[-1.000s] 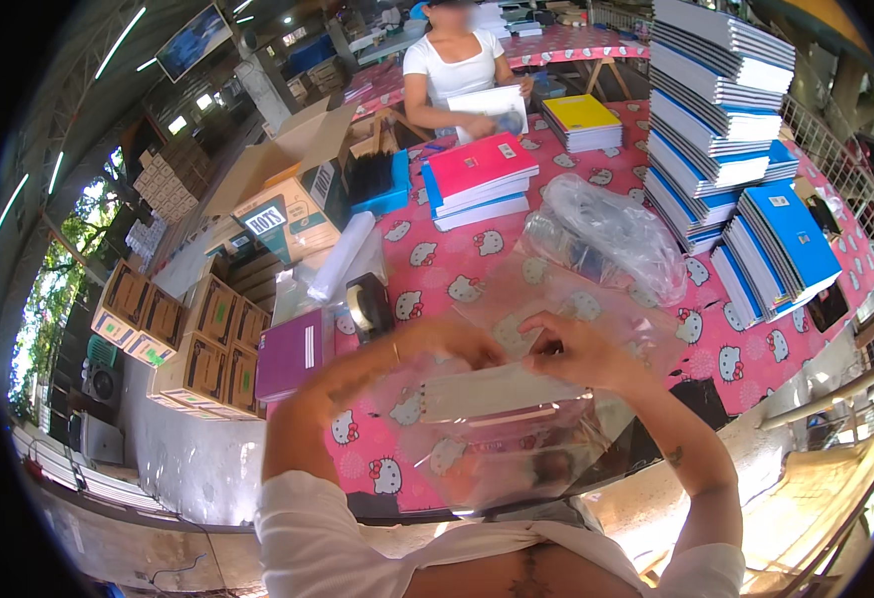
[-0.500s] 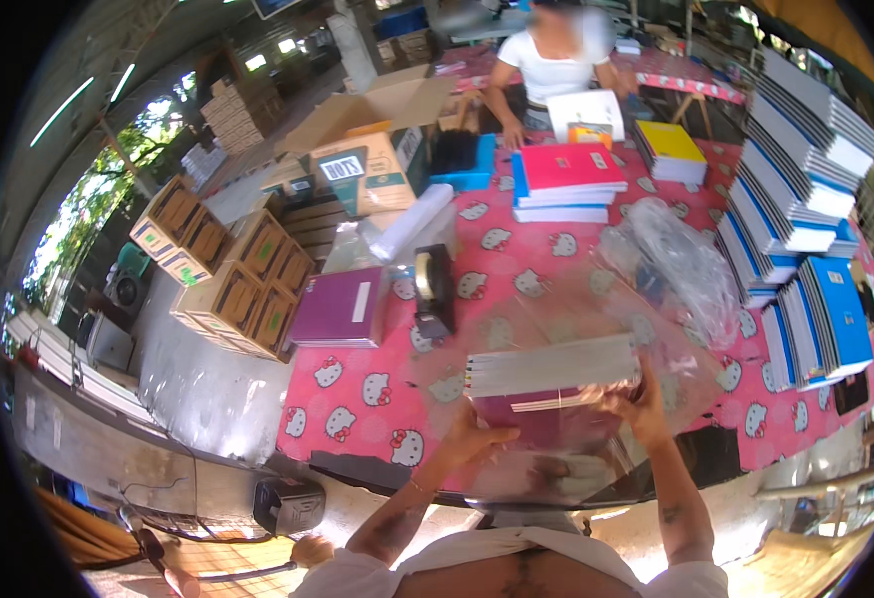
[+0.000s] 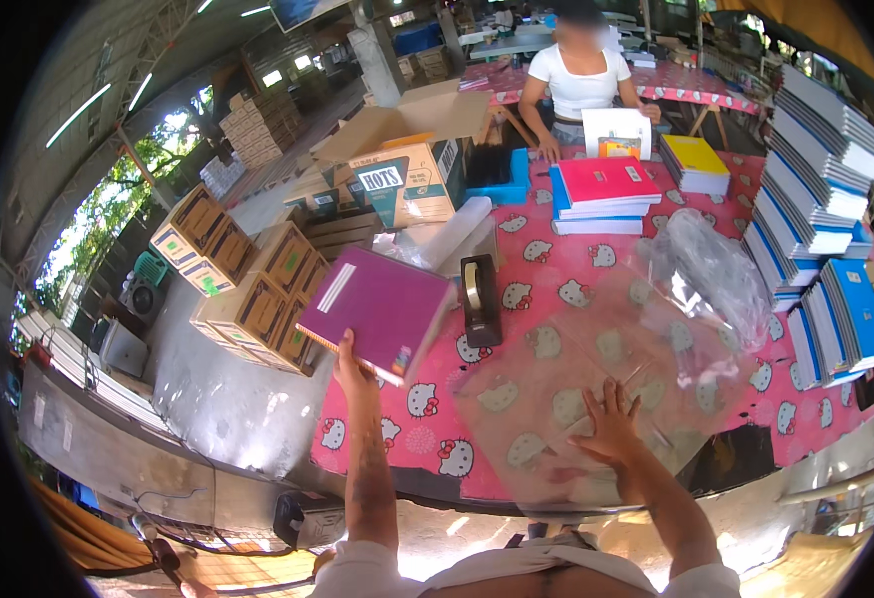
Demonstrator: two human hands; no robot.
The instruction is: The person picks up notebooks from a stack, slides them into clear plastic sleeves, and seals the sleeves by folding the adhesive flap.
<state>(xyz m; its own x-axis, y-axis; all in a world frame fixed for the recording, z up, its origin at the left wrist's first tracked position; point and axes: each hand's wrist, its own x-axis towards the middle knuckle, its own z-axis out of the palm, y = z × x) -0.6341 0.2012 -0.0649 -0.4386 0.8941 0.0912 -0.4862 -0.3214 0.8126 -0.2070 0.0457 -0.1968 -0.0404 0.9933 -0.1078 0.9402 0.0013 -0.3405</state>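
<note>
My left hand (image 3: 354,369) grips the near edge of a purple notebook bundle (image 3: 379,311) at the table's left side. The bundle lies tilted over the spot where a purple stack was; whether it rests on that stack is hidden. My right hand (image 3: 611,431) has its fingers spread flat on a clear plastic sheet (image 3: 526,409) at the near middle of the table. Just right of the notebooks stands a black tape dispenser (image 3: 481,304).
Crumpled clear plastic (image 3: 706,284) lies to the right. Tall notebook stacks (image 3: 811,189) line the right edge. Red (image 3: 611,181) and yellow (image 3: 696,159) notebooks sit farther back, before a person (image 3: 578,75). An open carton (image 3: 412,184) and stacked boxes (image 3: 257,294) stand left.
The notebook bundle has gone from between both hands at the near middle to the left, in my left hand alone. My right hand has let go and opened onto the plastic sheet.
</note>
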